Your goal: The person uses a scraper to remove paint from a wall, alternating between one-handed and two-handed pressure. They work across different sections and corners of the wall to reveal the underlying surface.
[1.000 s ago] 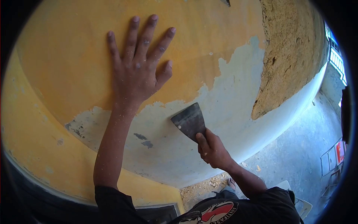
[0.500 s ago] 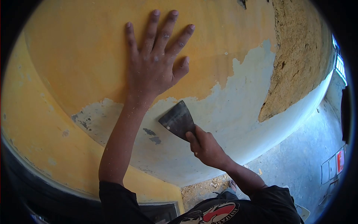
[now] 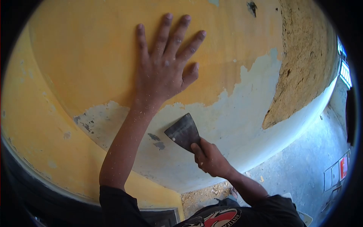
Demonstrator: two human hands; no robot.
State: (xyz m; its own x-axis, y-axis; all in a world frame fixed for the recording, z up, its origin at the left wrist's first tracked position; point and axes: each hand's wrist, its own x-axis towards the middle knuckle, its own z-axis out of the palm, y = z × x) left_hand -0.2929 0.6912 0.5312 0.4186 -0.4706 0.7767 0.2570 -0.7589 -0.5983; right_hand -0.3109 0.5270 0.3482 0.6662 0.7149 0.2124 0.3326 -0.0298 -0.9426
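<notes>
My left hand (image 3: 162, 72) lies flat with spread fingers against the yellow-painted wall (image 3: 94, 68). Paint flecks dot its back and the forearm. My right hand (image 3: 212, 158) grips the handle of a wide-bladed paint scraper (image 3: 184, 132), thumb near the blade's base. The dark blade points up and left over the pale stripped area (image 3: 223, 125), a little below the ragged paint edge. Small dark grey spots (image 3: 157, 140) mark the pale surface left of the blade.
Rough brown exposed plaster (image 3: 302, 56) runs down the wall's right side. Paint chips (image 3: 208, 192) litter the foot of the wall. A concrete floor (image 3: 280, 172) stretches right, where a metal-framed object with a red panel (image 3: 343, 167) stands. A dark-framed opening (image 3: 159, 216) sits at lower left.
The scraper and my right hand sit slightly lower, farther from the paint edge. My left hand stays flat on the wall, while the whole view has shifted a little.
</notes>
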